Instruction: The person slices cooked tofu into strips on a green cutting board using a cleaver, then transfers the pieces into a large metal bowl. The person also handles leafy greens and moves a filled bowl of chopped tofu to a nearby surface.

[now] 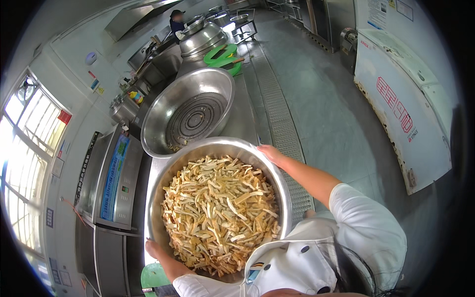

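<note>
A large round steel basin (286,205) is directly in front of me, heaped with pale, brownish-edged food strips (222,208) that look like cut tofu. My right hand (270,154) grips its rim at the far right. At the near left side, my left hand (155,250) is closed on the rim, its fingers partly hidden by the basin's edge. Just beyond stands a second wide steel basin (222,101), with only a few scraps on its ringed bottom. The two rims meet or overlap.
A steel worktable (246,119) runs away from me, with green round boards (220,55) and knives farther along. Beside it lies a floor drain grate (269,94). A white chest freezer (396,104) stands right, a steel cabinet (116,178) left. A person (177,24) works far back.
</note>
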The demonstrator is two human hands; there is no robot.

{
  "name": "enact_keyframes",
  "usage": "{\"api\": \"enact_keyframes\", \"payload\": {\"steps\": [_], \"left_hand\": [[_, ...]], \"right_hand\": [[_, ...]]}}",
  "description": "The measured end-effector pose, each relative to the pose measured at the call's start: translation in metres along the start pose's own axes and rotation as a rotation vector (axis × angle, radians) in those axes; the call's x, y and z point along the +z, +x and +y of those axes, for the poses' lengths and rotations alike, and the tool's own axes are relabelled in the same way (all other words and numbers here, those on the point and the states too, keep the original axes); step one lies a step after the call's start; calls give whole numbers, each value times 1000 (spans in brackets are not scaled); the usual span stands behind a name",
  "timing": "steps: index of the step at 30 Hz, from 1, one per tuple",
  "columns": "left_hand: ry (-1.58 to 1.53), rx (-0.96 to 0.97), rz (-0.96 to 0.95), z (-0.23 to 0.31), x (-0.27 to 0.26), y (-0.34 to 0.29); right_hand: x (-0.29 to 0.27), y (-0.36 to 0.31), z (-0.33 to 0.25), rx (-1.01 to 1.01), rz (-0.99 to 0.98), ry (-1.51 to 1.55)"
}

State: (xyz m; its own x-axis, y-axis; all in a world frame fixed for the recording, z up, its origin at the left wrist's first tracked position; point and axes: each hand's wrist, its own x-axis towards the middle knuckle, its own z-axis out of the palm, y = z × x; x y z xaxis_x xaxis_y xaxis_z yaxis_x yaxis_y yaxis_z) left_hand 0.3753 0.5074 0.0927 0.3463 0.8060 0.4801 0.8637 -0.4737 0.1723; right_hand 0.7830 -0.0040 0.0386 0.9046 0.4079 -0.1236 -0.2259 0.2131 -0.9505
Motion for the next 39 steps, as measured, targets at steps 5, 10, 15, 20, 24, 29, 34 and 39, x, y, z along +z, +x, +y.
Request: {"api": "enact_keyframes", "payload": {"steps": [5, 10, 15, 20, 24, 29, 34, 39], "left_hand": [[62, -130, -104, -11, -6, 3], [38, 0, 16, -22, -7, -11], [37, 74, -98, -21, -9, -10], [-218, -150, -362, -40, -20, -17], [-176, -209, -434, -92, -35, -62], [-513, -431, -279, -65, -97, -193], [-1214, -805, 14, -6, -108, -306], [-1207, -789, 41, 32, -134, -310]], "right_hand": [[7, -2, 9, -43, 16, -57], [5, 6, 18, -96, 6, -45], [-2, 8, 23, -69, 55, -86], [5, -22, -13, 24, 71, -83], [3, -63, -42, 111, 123, -171], [-16, -149, -49, 229, -19, -153], [4, -154, -1, -359, 231, -506], [8, -160, -11, -364, 301, -540]]}}
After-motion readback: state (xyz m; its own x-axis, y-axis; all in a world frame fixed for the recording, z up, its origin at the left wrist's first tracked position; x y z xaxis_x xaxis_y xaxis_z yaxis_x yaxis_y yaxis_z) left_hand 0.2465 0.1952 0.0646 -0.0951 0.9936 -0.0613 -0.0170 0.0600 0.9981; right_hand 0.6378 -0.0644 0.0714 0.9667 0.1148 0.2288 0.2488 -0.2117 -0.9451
